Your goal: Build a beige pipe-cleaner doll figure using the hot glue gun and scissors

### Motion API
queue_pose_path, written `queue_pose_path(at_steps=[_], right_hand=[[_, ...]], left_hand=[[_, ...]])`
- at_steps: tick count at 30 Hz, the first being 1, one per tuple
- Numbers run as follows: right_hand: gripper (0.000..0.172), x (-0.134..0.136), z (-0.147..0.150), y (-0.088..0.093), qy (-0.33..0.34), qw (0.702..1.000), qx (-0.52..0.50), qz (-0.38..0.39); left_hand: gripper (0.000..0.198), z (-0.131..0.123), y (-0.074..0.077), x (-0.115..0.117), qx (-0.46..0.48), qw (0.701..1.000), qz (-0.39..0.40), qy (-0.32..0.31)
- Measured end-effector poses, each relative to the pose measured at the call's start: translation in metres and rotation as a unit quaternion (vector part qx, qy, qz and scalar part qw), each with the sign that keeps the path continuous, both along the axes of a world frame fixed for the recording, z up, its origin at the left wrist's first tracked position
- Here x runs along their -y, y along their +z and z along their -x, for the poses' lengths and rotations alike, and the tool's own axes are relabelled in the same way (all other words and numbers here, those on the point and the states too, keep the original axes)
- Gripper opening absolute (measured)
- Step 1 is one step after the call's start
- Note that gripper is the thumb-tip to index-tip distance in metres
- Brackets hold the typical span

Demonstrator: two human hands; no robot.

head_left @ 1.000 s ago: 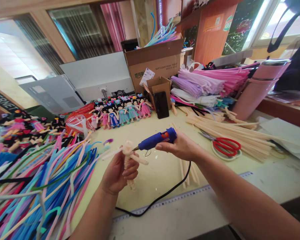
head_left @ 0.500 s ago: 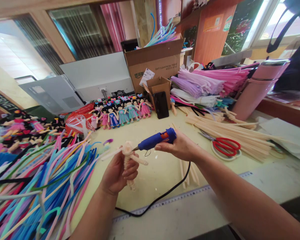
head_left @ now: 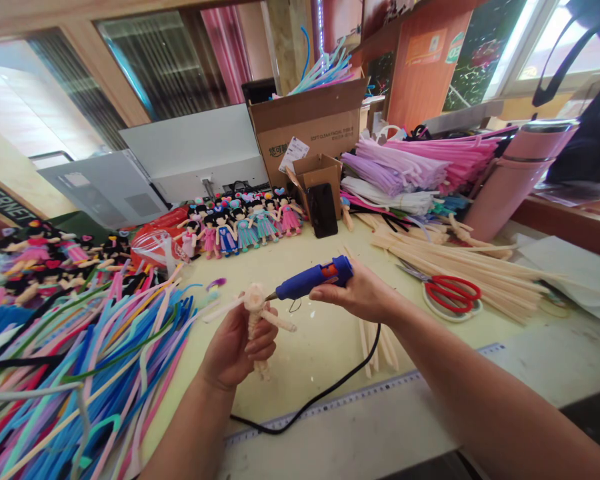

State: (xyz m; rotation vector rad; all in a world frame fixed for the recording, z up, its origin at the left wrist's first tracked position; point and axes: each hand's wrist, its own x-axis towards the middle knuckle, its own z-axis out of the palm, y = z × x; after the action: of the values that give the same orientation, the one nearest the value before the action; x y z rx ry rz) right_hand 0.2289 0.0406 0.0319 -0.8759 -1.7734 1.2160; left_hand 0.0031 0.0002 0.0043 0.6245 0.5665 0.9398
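Observation:
My left hand [head_left: 240,343] is closed round the body of a cream pipe-cleaner doll [head_left: 255,323], held upright above the table. The doll has a coiled round head, and one arm sticks out to the right. A pale strip [head_left: 225,309] reaches left from near its head. My right hand [head_left: 363,293] grips a blue hot glue gun [head_left: 313,279], pointed left. The nozzle tip is right at the edge of the doll's head; whether it touches, I cannot tell. From the gun a black cord [head_left: 330,389] loops down toward the table's front.
Loose coloured pipe cleaners [head_left: 95,360] cover the left. Several finished dolls [head_left: 245,227] stand at the back beside a black phone [head_left: 322,210] and cardboard box [head_left: 305,123]. On the right lie red-handled scissors [head_left: 453,293], cream pipe cleaners [head_left: 470,267] and a pink flask [head_left: 515,180]. A ruler [head_left: 350,402] runs along the front.

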Motion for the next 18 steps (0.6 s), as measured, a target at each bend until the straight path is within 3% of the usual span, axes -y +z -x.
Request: queue_pose_path(at_steps=[5, 10, 14, 18], right_hand=[[0.029, -0.004, 0.001, -0.006, -0.007, 1.0, -0.021, 0.013], [0.042, -0.016, 0.011, -0.029, -0.099, 0.993, -0.028, 0.055], [0.023, -0.025, 0.022, -0.047, -0.143, 0.987, 0.05, 0.048], [0.03, -0.034, 0.018, -0.057, -0.152, 0.972, 0.174, 0.047]], left_hand=[[0.03, 0.0, 0.0, -0.001, -0.011, 1.0, 0.0, 0.005], [0.029, 0.001, -0.001, -0.003, -0.027, 0.999, -0.009, 0.028], [0.034, 0.0, -0.003, -0.003, -0.053, 0.997, -0.018, 0.059], [0.036, -0.002, -0.002, -0.003, -0.076, 0.994, -0.019, 0.075]])
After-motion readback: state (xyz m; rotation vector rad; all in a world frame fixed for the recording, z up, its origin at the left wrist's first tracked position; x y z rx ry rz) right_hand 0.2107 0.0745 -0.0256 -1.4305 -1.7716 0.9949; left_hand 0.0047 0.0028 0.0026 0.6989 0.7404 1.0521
